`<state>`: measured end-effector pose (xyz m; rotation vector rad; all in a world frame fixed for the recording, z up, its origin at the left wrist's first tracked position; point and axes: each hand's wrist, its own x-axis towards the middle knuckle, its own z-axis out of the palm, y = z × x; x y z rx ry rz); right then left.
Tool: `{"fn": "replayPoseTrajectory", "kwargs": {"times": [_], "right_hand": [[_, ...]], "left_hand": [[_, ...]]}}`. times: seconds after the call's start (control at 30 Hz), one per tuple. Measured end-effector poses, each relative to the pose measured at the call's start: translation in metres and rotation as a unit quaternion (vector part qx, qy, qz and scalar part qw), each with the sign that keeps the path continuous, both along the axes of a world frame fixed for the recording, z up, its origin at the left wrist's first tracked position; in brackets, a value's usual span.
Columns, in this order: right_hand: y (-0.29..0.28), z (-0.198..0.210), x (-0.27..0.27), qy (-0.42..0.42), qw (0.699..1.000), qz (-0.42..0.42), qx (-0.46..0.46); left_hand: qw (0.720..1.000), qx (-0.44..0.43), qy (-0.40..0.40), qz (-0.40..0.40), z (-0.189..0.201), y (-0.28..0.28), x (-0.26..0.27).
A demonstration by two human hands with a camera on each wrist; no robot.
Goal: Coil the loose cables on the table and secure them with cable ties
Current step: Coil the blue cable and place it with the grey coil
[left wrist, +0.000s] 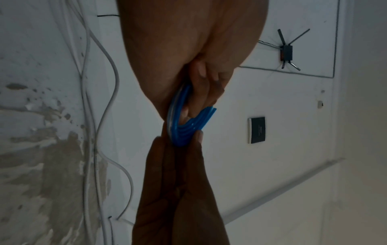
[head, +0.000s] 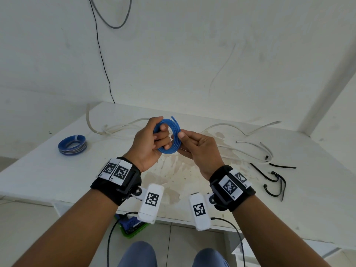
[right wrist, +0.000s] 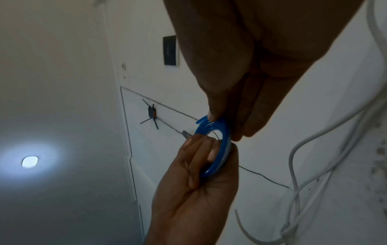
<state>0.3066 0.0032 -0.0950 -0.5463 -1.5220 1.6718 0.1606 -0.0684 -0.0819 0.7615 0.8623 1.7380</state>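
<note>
Both hands hold a small coil of blue cable (head: 173, 148) above the middle of the white table (head: 48, 176). My left hand (head: 160, 135) has its fingers curled through the coil's hole and grips its left side. My right hand (head: 185, 141) pinches the right rim between thumb and fingers. The cable's free end sticks up at the top of the coil. The left wrist view shows the coil (left wrist: 188, 127) edge-on between the two hands. In the right wrist view the coil (right wrist: 209, 172) shows as a ring. Loose white cables (head: 248, 151) lie across the table behind the hands.
A finished blue coil with a white tie (head: 72, 145) lies at the table's left. Several black cable ties (head: 274, 177) lie at the right. More white cable (head: 115, 130) is tangled at the back left. A green basket (head: 133, 230) stands under the table's front edge.
</note>
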Motion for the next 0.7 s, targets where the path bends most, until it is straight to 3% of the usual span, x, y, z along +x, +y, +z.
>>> {"fn": "replayPoseTrajectory", "kwargs": {"times": [0.3,0.47,0.6,0.7], "right_hand": [[0.010,0.009,0.011,-0.147,0.981,0.063,0.111],[0.011,0.002,0.006,-0.197,0.953,-0.018,0.230],[0.013,-0.004,0.003,-0.203,0.925,-0.093,0.307],[0.015,-0.004,0.005,-0.226,0.901,-0.113,0.353]], "left_hand": [[0.991,-0.071,0.095,-0.067,-0.001,-0.007,-0.009],[0.979,-0.097,0.180,-0.015,-0.002,-0.001,-0.011],[0.938,-0.116,0.317,0.086,-0.007,0.003,-0.013],[0.930,-0.129,0.336,0.079,-0.007,0.004,-0.012]]}}
